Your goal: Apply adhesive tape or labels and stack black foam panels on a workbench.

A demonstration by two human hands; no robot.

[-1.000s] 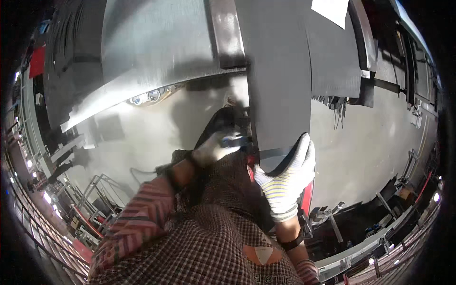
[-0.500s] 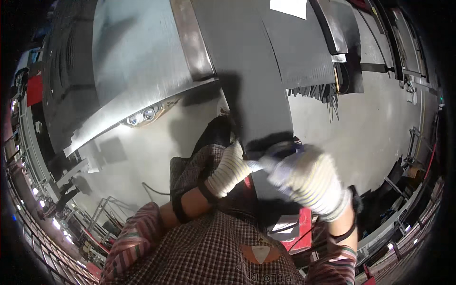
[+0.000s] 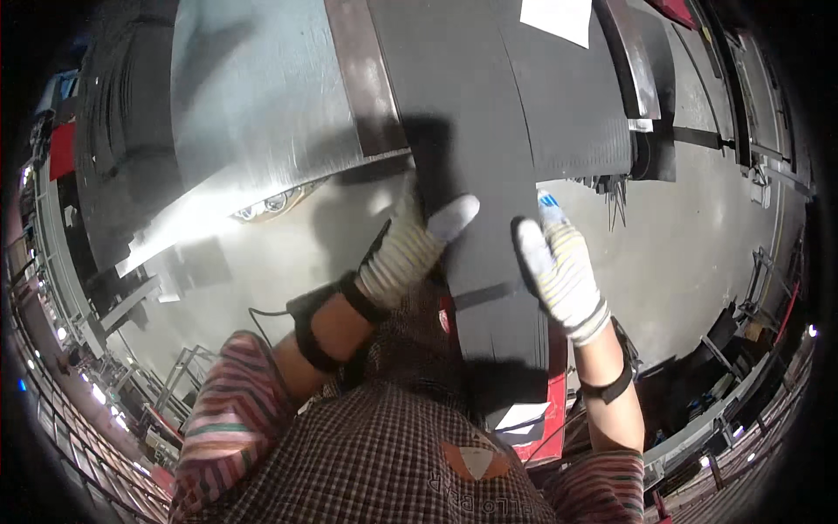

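A long stack of dark grey sheets (image 3: 476, 175) runs away from my body, with a darker band (image 3: 484, 295) across its near part. My left hand (image 3: 403, 258), in a striped white knit glove, is at the stack's left edge. Its thumb points over the top, and its other fingers are partly hidden and blurred. On the opposite edge is my right hand (image 3: 566, 275), gloved alike, with thumb and fingers apart and blue on a fingertip. Neither hand shows anything grasped; whether they touch the sheets is hard to tell.
A brown-grey metal bar (image 3: 367, 79) and a large pale sheet (image 3: 253, 87) are at the far left. More grey sheets (image 3: 576, 113) with a white paper (image 3: 559, 19) sit at the far right. Papers (image 3: 521, 417) and a red surface (image 3: 552, 428) are close to my body.
My hands were close together over the stack's near part. They have moved apart and farther away, one to each edge, and the darker band has come into sight.
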